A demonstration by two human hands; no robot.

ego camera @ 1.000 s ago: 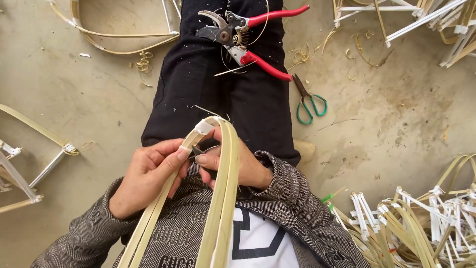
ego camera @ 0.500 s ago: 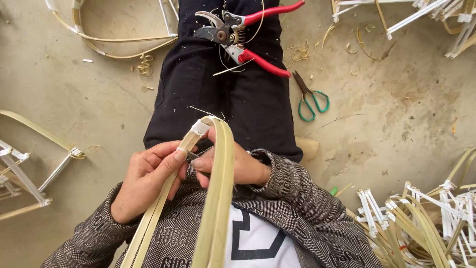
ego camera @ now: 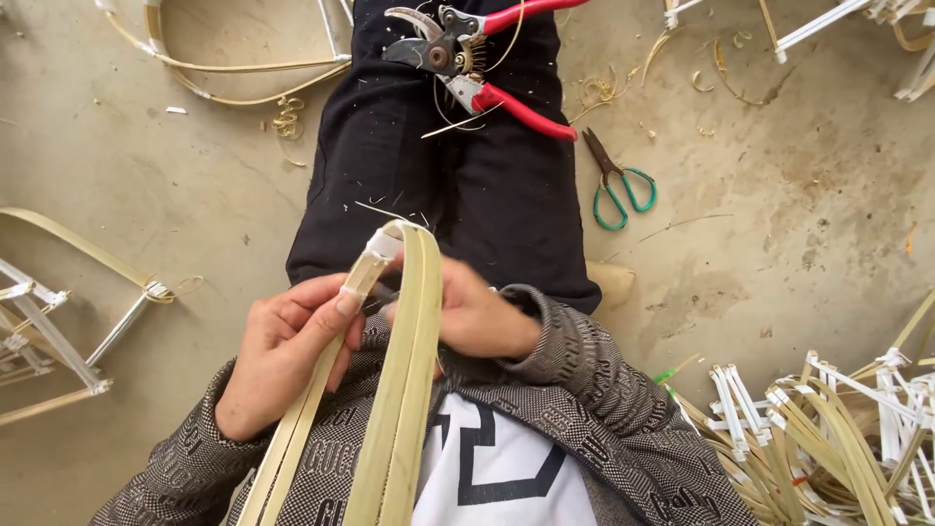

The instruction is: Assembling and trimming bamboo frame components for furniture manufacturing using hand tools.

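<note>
A bent loop of pale bamboo strips (ego camera: 404, 380) rises toward the camera, its folded tip wrapped in white tape (ego camera: 378, 245). My left hand (ego camera: 287, 351) pinches the left strip just below the tape, thumb on top. My right hand (ego camera: 477, 317) sits behind the right strips, fingers curled against them. Both hands rest over my lap, above black trousers (ego camera: 438, 185).
Red-handled pruning shears (ego camera: 467, 54) lie on my legs. Green-handled scissors (ego camera: 616, 185) lie on the concrete floor to the right. Bundles of taped bamboo strips (ego camera: 828, 429) are piled at lower right, bamboo frames (ego camera: 58, 312) at left, a curved hoop (ego camera: 224, 68) at top left.
The view has shifted slightly. My left thumb has slid along the strip toward the taped tip; my right hand stays behind the loop.
</note>
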